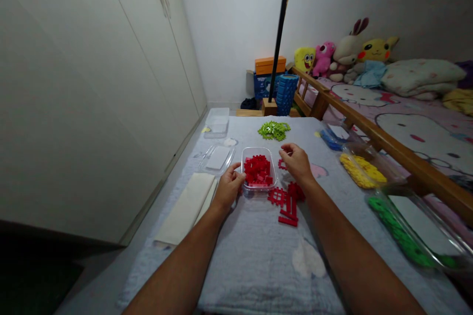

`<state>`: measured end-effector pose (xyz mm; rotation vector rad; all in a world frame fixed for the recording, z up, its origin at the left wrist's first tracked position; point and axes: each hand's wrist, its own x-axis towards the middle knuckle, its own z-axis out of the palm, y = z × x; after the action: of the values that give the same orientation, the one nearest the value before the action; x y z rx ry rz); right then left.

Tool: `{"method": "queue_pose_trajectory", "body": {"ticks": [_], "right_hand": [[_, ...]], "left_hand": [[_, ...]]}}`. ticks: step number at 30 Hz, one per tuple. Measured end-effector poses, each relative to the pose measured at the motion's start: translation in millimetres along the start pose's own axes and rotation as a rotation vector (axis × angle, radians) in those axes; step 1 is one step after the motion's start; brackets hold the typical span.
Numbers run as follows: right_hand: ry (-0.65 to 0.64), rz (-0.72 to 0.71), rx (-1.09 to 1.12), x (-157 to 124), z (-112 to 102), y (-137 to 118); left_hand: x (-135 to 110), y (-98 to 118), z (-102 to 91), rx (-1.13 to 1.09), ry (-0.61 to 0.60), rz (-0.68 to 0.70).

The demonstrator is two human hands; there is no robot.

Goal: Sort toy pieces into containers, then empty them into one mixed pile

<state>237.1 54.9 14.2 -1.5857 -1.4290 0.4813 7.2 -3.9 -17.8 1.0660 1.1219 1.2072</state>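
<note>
A clear plastic tub (274,161) filled with red building pieces (257,171) sits in the middle of a pale blanket. My left hand (228,189) grips the tub's left rim with thumb and fingers. My right hand (297,162) hovers just right of the tub, fingers curled over a small red piece (282,164) on the blanket. More red lattice pieces (285,202) lie loose in front of the tub, partly under my right wrist.
A light-green pile (274,130) lies further back. Clear lids (218,157) and a folded cloth (186,206) lie to the left. Tubs of blue (330,140), yellow (360,170) and green (401,236) pieces line the right, beside a wooden bed rail (388,145). A cupboard wall stands on the left.
</note>
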Motion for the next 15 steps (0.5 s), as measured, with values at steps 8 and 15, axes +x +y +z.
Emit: {"method": "queue_pose_trajectory", "body": {"ticks": [8, 15], "right_hand": [[-0.038, -0.012, -0.289, 1.5, -20.6, 69.1], [-0.143, -0.126, -0.502, -7.9, -6.8, 70.2]], "left_hand": [[-0.9, -1.0, -1.9, -0.019, -0.026, -0.005], [-1.8, 2.0, -0.3, -0.067, -0.035, -0.043]]}}
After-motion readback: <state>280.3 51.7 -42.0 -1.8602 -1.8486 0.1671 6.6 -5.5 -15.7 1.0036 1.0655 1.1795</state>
